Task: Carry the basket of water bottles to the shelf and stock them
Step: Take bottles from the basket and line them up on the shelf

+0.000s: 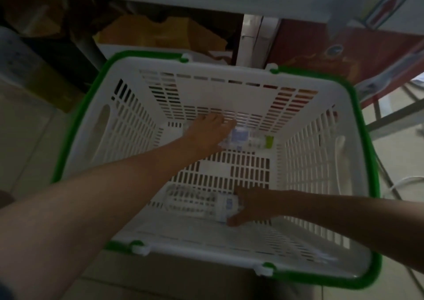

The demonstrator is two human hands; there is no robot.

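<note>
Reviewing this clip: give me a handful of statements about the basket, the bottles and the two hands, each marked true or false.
1. Both hands reach into the white slatted plastic basket with green rim. True.
2. The left hand is at the clear plastic water bottle with a green cap by the far wall. True.
3. That far bottle stands upright. False: it lies on its side on the basket floor.
4. The right hand has lifted the near clear bottle with a blue-and-white label above the rim. False: the bottle lies low in the basket, the hand at one end.
5. The basket is packed full. False: only two bottles show.
</note>
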